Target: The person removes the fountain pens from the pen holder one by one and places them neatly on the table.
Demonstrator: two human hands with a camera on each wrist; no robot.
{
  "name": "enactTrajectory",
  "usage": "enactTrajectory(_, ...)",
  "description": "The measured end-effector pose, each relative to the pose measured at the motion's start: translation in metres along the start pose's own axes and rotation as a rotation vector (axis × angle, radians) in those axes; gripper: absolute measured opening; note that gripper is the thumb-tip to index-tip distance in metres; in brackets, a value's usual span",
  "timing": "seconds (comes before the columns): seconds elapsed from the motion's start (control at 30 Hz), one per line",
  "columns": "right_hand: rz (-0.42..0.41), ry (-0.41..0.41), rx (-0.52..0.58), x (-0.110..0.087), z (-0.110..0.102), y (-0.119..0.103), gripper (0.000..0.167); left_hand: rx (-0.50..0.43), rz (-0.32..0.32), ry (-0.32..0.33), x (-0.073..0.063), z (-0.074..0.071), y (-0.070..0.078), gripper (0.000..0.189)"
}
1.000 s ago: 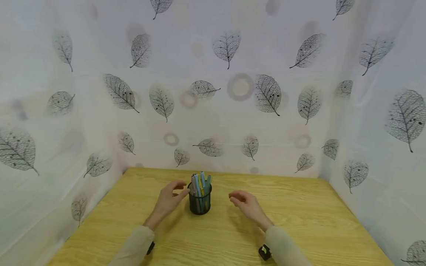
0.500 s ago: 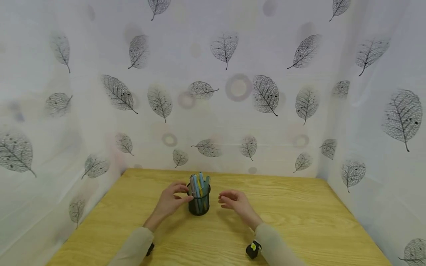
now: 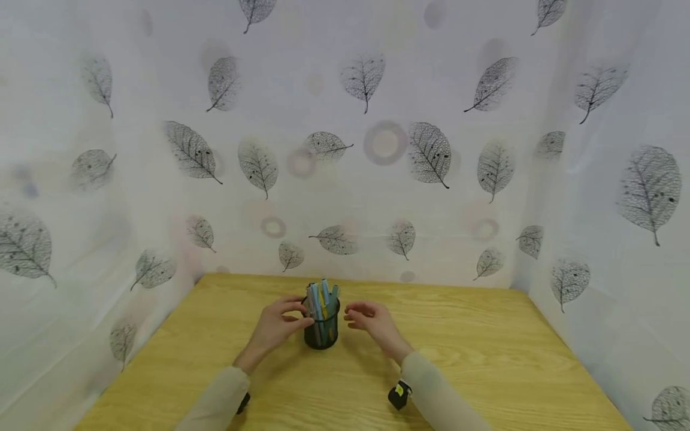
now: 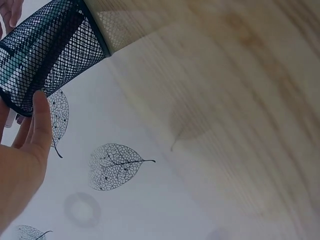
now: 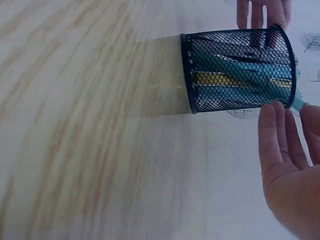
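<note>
A black mesh pen holder point(image 3: 321, 333) stands upright on the wooden table, filled with several pens point(image 3: 324, 302) in blue, yellow, teal and grey. My left hand point(image 3: 276, 328) grips it at the left of its rim, thumb in front and fingers towards the back. In the left wrist view the thumb of that left hand point(image 4: 25, 165) lies against the mesh by the rim. On the other side, my right hand point(image 3: 377, 328) is beside the rim with relaxed, slightly bent fingers and holds nothing. The right wrist view has the fingertips of this right hand point(image 5: 295, 175) right at the rim.
The yellowish wood-grain table point(image 3: 474, 359) extends around the pen holder. Pale curtains point(image 3: 334, 197) printed with dark leaf shapes enclose it at the back and both sides. A black device point(image 3: 399, 395) sits at the right wrist.
My right hand has moved left, from well apart to close beside the pen holder. The left thumb has come to the front of its rim. The pen holder stays in place.
</note>
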State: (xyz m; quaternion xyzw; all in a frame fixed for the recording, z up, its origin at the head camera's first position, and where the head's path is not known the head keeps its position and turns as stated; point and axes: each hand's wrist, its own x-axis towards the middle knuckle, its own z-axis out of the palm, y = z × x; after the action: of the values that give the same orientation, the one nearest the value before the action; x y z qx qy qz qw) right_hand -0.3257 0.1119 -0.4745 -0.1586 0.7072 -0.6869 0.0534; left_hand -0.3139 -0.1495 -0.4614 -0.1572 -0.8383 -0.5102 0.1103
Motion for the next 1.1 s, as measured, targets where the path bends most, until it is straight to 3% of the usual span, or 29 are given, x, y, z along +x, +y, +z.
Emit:
enactTrajectory(0.47, -0.076, 0.087, 0.026, 0.010, 0.014, 0.000, 0.037, -0.030, -0.076, 0.000, 0.001, 0.001, 0.003, 0.016)
enactTrajectory(0.8, -0.079, 0.087, 0.009, 0.017, 0.020, -0.007, 0.036, -0.057, -0.071, -0.017, 0.002, 0.000, 0.001, 0.017)
enactTrajectory(1.1, -0.084, 0.051, -0.045, 0.010, 0.027, -0.037, 0.036, 0.005, -0.024, -0.035, 0.003, -0.002, 0.002, 0.018)
